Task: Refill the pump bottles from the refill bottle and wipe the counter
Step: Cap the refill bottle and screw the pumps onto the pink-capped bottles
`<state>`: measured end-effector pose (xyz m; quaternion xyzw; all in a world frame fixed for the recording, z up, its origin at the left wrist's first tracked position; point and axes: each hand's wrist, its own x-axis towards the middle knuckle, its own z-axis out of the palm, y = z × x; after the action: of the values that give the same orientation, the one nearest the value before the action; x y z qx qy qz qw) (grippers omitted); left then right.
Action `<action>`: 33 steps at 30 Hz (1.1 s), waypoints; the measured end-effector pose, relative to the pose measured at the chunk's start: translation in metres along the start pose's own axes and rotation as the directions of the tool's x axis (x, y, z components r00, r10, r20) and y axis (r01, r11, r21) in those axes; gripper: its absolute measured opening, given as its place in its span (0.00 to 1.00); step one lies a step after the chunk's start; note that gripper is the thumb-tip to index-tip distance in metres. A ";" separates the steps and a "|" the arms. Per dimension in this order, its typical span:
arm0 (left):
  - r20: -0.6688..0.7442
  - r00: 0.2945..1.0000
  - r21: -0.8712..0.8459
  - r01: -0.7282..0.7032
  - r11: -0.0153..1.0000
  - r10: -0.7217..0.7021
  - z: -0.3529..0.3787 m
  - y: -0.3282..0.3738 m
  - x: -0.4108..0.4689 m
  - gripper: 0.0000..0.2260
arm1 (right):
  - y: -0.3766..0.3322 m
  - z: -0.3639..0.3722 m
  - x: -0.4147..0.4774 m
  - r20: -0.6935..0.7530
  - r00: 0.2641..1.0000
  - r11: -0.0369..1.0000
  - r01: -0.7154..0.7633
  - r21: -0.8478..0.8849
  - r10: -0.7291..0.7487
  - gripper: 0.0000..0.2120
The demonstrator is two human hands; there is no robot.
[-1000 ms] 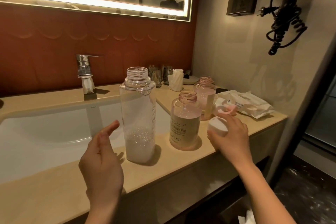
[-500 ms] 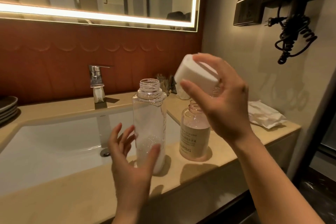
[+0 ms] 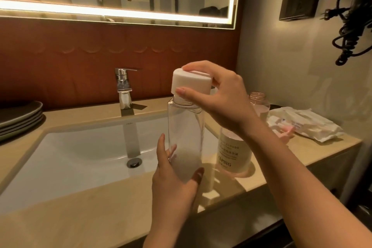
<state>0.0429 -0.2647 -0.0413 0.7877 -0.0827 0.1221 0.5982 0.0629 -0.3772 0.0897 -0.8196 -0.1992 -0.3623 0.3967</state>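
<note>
The tall clear refill bottle (image 3: pixel 186 127) stands on the beige counter (image 3: pixel 80 213) at the sink's right edge, with a little foamy liquid at its bottom. My left hand (image 3: pixel 175 183) grips its lower part. My right hand (image 3: pixel 219 98) holds the white cap (image 3: pixel 191 83) on the bottle's neck, thumb in front and fingers on top. A labelled pump bottle (image 3: pixel 233 155) without its pump stands just right of it, partly behind my right wrist. A second open pump bottle (image 3: pixel 259 104) is farther back.
The white sink (image 3: pixel 70 153) with a chrome faucet (image 3: pixel 123 88) lies to the left. Dark plates (image 3: pixel 20 117) are stacked at far left. A wipes pack (image 3: pixel 304 125) and a pink pump part (image 3: pixel 285 132) lie at right. A hair dryer (image 3: pixel 348 16) hangs on the wall.
My right hand lifted the white cap from the counter and brought it down onto the refill bottle's neck. My left hand closed around the bottle's lower part.
</note>
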 end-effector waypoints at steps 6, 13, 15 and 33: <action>0.024 1.000 0.061 -0.008 0.998 0.006 0.000 -0.001 -0.001 0.51 | -0.006 0.001 0.000 0.013 0.999 0.998 0.030 -0.058 -0.029 0.23; 0.038 0.999 0.087 -0.029 0.996 0.026 -0.002 0.001 -0.003 0.51 | -0.004 0.013 -0.008 -0.064 0.993 0.948 0.077 -0.309 -0.101 0.26; 0.037 0.999 0.104 -0.042 0.994 0.039 -0.002 0.003 -0.004 0.50 | -0.005 0.015 -0.012 -0.084 0.989 0.937 0.088 -0.338 -0.123 0.25; 0.030 0.996 0.160 -0.086 0.983 0.082 -0.001 -0.005 -0.004 0.49 | -0.001 0.012 -0.014 -0.142 0.989 0.996 0.061 0.068 -0.051 0.18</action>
<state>0.0404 -0.2623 -0.0463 0.8308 -0.1126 0.1441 0.5257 0.0583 -0.3680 0.0748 -0.7715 -0.2066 -0.4223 0.4287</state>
